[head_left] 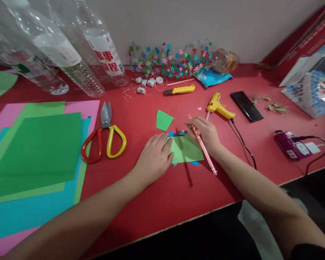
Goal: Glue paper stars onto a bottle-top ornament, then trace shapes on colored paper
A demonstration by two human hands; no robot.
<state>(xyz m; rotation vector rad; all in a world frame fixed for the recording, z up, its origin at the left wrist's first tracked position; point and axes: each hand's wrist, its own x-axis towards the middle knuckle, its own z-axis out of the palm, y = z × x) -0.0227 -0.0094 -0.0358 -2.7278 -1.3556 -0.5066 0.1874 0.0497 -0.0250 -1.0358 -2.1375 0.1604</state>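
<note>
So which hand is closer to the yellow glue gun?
Right. The right hand, with the pencil, is just left of the glue gun; the left hand is farther left, on the green paper.

Dim, soft light. Dark narrow shadow on red table (141,209). Glints on clear bottles (82,77), far left. Edges stretched; papers (298,71) far right blurred.

Sheet (193,153) between scissors (105,122) and phone (247,105)
</note>
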